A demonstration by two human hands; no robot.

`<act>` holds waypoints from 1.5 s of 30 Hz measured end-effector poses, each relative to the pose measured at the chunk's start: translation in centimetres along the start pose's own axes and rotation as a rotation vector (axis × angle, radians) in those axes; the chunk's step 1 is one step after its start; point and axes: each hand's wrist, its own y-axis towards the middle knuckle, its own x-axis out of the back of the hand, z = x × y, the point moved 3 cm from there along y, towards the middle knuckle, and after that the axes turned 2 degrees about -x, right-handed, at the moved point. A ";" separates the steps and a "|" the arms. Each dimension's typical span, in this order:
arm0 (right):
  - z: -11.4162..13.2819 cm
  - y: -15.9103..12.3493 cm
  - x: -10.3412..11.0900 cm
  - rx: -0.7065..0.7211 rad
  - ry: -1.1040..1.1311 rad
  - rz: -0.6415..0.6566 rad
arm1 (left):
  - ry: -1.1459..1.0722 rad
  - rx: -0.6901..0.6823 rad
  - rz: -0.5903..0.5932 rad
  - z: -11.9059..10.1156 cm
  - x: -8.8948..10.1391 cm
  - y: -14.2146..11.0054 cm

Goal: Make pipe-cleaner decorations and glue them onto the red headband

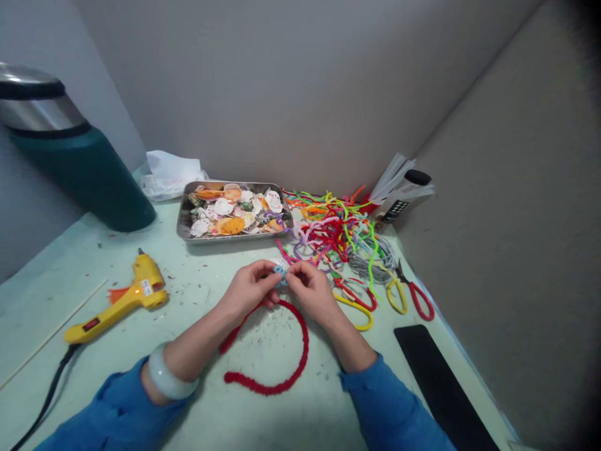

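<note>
Pale green table (197,288) under everything. Tall teal flask (79,166) looming at left; tangle of coloured fuzzy stems (328,228) right beside metal tray (225,240) heaped with shells. Black strip (441,388) lying at right, yellow glue gun (143,289) at left. Now hands, front and centre: left hand (246,288) and right hand (312,291), fingertips pinching small blue piece (280,274) between them! Red fuzzy stem (305,347) curving just below; whether fingers touch it, can't tell.
</note>
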 end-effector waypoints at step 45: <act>0.3 0.1 0.1 -0.152 0.297 -0.067 | -0.096 0.034 0.077 -1.0 0.1 -0.2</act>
